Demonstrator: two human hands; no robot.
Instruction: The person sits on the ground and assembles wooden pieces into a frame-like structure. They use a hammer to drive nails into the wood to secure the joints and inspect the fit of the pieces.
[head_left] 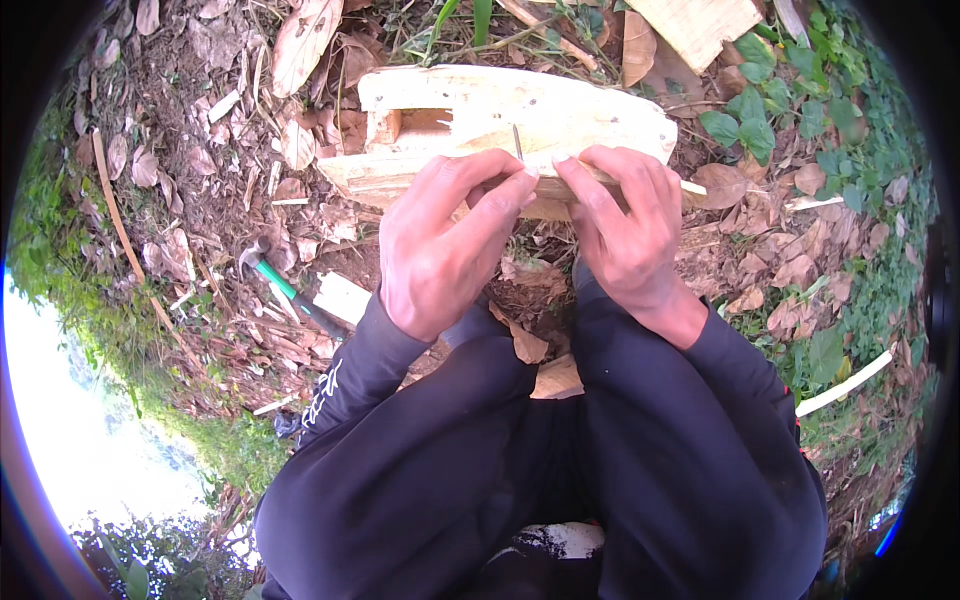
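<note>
Nearest the wearer, dark trousers (pixel 450 420) are filling 6 o'clock, knees bent under the forearms. Beyond them, the left hand (pixel 435 240) is appearing to pinch a thin dark nail (pixel 517 140) between thumb and index finger. From those fingertips the nail is pointing to 12 o'clock, its long axis leaning slightly toward 11. The left hand is the nearer one, touching it; the right hand (pixel 640 230) is sitting just beside, at 3 o'clock, fingers curled and tips bunched at the wood, but whether they are pinching anything I cannot tell.

A pale wooden block (pixel 580 115) is lying at 12 o'clock, its long axis running from 9 to 3, with a rectangular opening toward 10. A thin pale strip (pixel 692 187) is poking out past the right hand at 3. Well apart at 8 o'clock, a green-handled hammer (pixel 277 277) is resting on the leaf litter. Farthest, a board (pixel 700 28) is lying toward 1, cut off by the upper edge.

Fingertips are hiding the nail's lower end; hands are covering much of the block's near side, and glare is washing out its face.
</note>
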